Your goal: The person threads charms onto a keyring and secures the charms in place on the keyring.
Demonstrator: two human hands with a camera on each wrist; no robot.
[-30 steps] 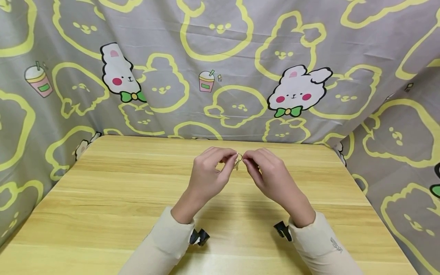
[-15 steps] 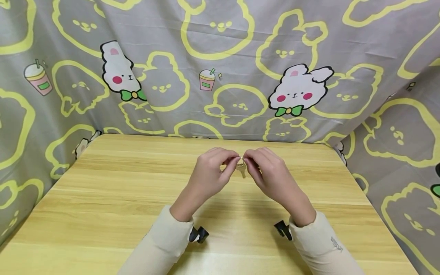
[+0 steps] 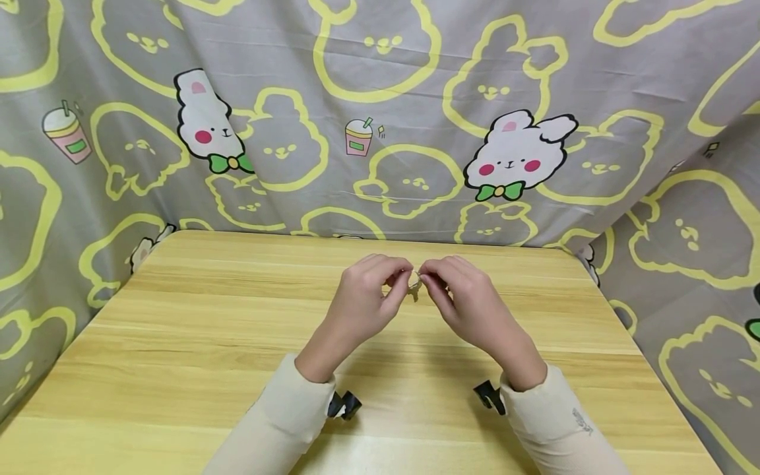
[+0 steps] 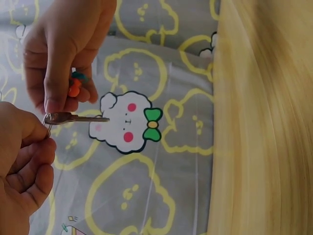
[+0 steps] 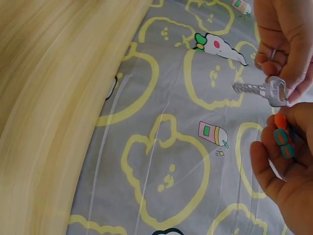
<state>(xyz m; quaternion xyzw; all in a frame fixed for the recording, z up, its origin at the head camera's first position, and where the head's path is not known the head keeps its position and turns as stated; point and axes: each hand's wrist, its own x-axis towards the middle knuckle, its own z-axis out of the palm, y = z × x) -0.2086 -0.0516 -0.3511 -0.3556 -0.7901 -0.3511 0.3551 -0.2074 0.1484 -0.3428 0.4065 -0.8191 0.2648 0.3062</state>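
Note:
Both hands meet over the table in the head view. My left hand pinches a thin metal key ring between thumb and forefinger. Opposite it, my right hand grips the ring too, thumb against fingertips. From the ring hangs a silver key, its blade pointing down toward the table. A small orange and teal charm sits within the right hand's curled fingers, partly hidden by them. Fingertips cover most of the ring.
A grey curtain printed with yellow outlines and rabbits hangs behind the table and along both sides. Black straps show at the cuffs of the beige sleeves.
The ring and key have turned between the fingers; the key swung broadside half a second ago and now shows narrower. The left hand has shifted slightly right, closer to the right hand.

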